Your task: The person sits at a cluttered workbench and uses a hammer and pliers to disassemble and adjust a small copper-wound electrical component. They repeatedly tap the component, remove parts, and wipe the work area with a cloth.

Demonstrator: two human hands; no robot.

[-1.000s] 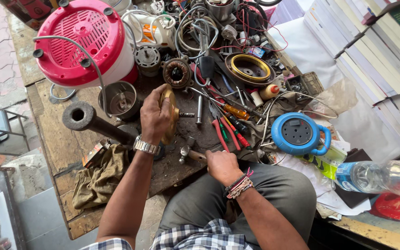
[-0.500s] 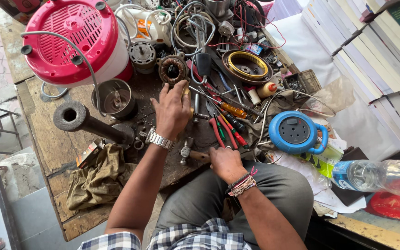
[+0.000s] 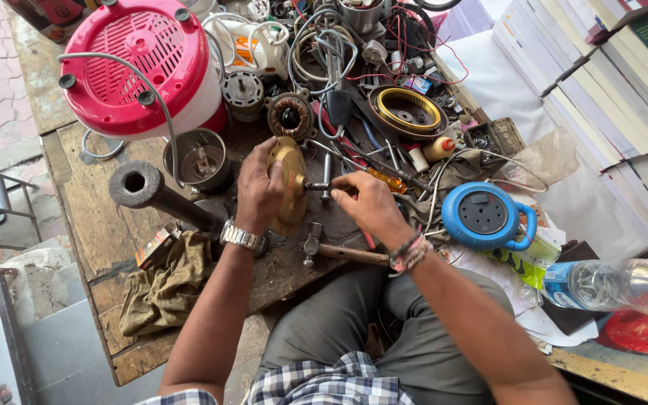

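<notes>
head view: the left hand point(image 3: 258, 189) now grips the gold motor cover point(image 3: 291, 184) upright on the bench, no longer reaching forward; the right hand point(image 3: 369, 208) has risen, pinching a small tool point(image 3: 316, 186) against it. the tool's tip is hard to make out.

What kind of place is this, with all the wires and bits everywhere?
Probably a small repair stall for electrical appliances. The wooden workbench is crowded with loose wires, a bare motor and a hammer, and the left hand holds a brass-coloured motor cover.
</notes>
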